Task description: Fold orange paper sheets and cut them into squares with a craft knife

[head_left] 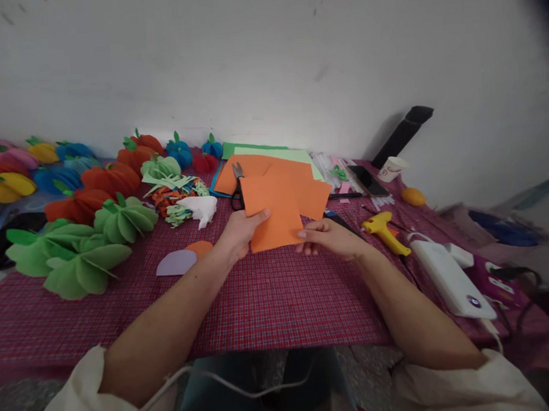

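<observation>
My left hand (242, 234) grips the left edge of an orange paper sheet (275, 215), its thumb lying on the front. At the sheet's lower right corner, my right hand (327, 236) pinches the edge between thumb and fingers. The sheet is held upright above the table, facing me. Behind it lie more orange sheets (314, 193), partly hidden by the held one. Dark-handled scissors (238, 180) rest just beyond my left hand, blades pointing away. A lilac half-round paper (177, 262) and an orange rounded piece (200, 248) lie beside my left forearm.
Paper pumpkins (111, 179) in several colours fill the left side, with paper scraps (176, 197) beside them. To the right are a yellow glue gun (385, 233), a white power bank (451, 277), a paper cup (392, 168) and a phone (367, 180). A white cable (232, 389) crosses before my lap.
</observation>
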The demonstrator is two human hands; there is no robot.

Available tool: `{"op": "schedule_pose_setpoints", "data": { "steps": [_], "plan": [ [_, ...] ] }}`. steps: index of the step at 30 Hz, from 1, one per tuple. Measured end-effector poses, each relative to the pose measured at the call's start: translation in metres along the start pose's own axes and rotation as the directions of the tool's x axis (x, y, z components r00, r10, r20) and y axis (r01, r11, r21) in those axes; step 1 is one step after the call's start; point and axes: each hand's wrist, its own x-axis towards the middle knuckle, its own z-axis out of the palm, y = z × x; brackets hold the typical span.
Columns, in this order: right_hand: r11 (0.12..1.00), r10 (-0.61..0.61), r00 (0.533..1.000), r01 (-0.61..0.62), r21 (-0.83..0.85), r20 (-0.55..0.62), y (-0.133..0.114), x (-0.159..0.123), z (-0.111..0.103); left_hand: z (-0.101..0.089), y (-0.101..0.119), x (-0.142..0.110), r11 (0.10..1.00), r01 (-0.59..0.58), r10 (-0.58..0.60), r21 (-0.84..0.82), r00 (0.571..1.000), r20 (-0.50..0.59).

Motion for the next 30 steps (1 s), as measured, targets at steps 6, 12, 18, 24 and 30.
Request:
{"op": "schedule_pose_setpoints", "data": {
  "steps": [6,12,18,24,30],
  "plan": [
    [0.995,-0.007,0.996,0.015,0.095,-0.086,0.01,0.008,0.004,0.0,-0.008,-0.001,1.0,0.006,-0.007,0.021,0.999,0.049],
    [0.997,0.026,0.999,-0.024,0.07,-0.029,0.013,0.008,0.001,-0.001,-0.004,0.001,0.996,-0.086,0.086,0.019,0.996,-0.014],
    [0.991,-0.011,1.0,0.013,0.132,-0.018,0.006,0.004,0.001,0.003,-0.005,-0.002,0.995,-0.09,0.089,0.036,0.995,0.034],
    [0.952,-0.079,0.971,0.141,0.273,-0.226,0.007,0.008,0.0,0.01,-0.014,-0.008,0.994,-0.035,0.025,0.102,0.995,0.096],
    [0.965,-0.041,0.973,0.097,0.243,-0.229,0.007,0.009,0.001,0.009,-0.012,-0.005,0.998,-0.027,0.023,0.055,0.997,0.074]
  ]
}}
